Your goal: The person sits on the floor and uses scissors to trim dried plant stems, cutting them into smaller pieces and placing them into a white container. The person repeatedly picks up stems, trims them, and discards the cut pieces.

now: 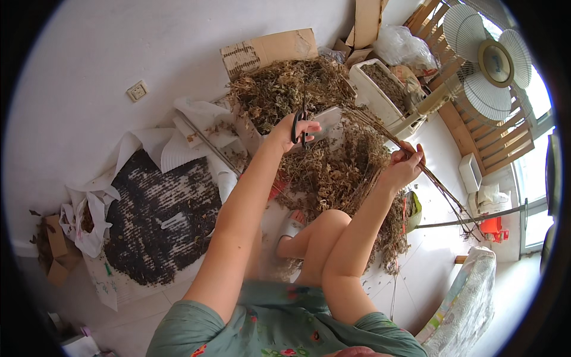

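Observation:
My left hand (290, 134) has black-handled scissors (299, 129) hooked on it, with some fingers stretched out and the blades pointing away from me over dried plants. Gripped in my right hand (407, 161) is a bundle of long dry stems (439, 183); the root ends stick out to the right, and the other end reaches up-left towards the heap. Between my hands and legs lies a big pile of dried plants (330, 178) on the floor. Beyond it, a bin (328, 119) is heaped with crumpled dry leaves (276, 91).
Dark bits cover a sheet (165, 218) on the left, near a plastic bag (91, 227). At the back right stand a white planter with soil (357, 76) and a large fan (495, 62). A green dustpan-like item (414, 212) and a covered chair (464, 303) are at the right.

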Demonstrator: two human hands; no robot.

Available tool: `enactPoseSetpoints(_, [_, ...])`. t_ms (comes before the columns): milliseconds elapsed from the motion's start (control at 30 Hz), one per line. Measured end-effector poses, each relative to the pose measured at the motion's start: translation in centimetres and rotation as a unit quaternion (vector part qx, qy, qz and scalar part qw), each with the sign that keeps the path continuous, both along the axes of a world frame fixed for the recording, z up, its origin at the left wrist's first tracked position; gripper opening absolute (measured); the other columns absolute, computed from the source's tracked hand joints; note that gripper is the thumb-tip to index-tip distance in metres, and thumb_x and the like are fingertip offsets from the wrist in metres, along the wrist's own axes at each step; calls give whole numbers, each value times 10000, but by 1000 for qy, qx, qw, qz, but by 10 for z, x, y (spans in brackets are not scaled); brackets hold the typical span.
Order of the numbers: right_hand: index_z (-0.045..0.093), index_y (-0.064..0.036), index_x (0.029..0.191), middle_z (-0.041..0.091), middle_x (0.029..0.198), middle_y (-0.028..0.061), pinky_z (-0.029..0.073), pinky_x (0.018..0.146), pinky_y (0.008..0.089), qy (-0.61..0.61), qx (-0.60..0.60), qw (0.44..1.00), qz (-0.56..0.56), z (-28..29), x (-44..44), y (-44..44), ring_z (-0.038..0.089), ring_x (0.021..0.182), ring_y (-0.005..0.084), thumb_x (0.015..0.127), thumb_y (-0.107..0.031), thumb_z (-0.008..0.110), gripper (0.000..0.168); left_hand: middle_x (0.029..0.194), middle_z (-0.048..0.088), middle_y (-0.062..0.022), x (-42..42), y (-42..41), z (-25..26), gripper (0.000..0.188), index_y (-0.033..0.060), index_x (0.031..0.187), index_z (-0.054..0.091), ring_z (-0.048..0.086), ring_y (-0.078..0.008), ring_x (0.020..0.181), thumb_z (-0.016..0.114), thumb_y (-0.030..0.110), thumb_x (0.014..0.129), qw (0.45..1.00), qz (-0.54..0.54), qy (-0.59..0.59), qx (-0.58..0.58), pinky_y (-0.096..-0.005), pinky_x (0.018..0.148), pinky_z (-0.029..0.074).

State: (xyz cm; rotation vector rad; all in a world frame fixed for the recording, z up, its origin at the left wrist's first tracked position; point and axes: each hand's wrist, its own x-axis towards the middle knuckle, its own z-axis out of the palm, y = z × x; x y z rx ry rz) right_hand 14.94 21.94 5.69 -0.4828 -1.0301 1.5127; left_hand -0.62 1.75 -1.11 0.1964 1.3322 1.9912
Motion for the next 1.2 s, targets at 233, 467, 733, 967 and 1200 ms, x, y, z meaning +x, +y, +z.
enactPoseSetpoints(233, [442,-70,1071,666,820,146,307,419,189,8,16,1000,-12,2,-12,-7,425,486,73,1049,-242,317,214,928,663,-208,-12,-1,-17,193,-16,1064,511,603,-176,683,565,112,930,998,41,-34,24,-293,537,487])
enactPoseSetpoints(467, [445,-74,1068,673,846,147,332,430,186,20,22,1000,-9,4,-13,-9,454,507,73,1048,-248,328,211,1142,595,-278,16,-3,-5,313,24,1155,413,620,-340,1061,530,53,866,988,-97,-65,99,-462,888,552])
enactPoseSetpoints(733, [477,-62,1040,681,878,161,371,459,202,17,11,998,59,3,-21,-27,477,528,87,1047,-234,335,223,1142,594,-280,13,5,-6,423,-8,1244,381,617,-344,1068,547,66,861,980,-95,-63,166,-461,906,543])
enactPoseSetpoints(967, [487,-76,1032,689,916,166,414,482,202,12,18,997,72,0,-46,-35,493,535,77,1048,-228,339,213,741,601,-82,1,3,-7,258,-23,1074,591,445,-67,510,670,140,890,982,39,-123,140,-222,424,376])
enactPoseSetpoints(1200, [494,-80,1036,694,931,155,415,489,203,30,63,996,63,-3,-54,-26,505,543,77,1049,-235,334,223,1025,638,-235,6,-8,1,272,-4,1118,510,616,-240,814,583,129,892,986,32,-70,148,-382,732,535])
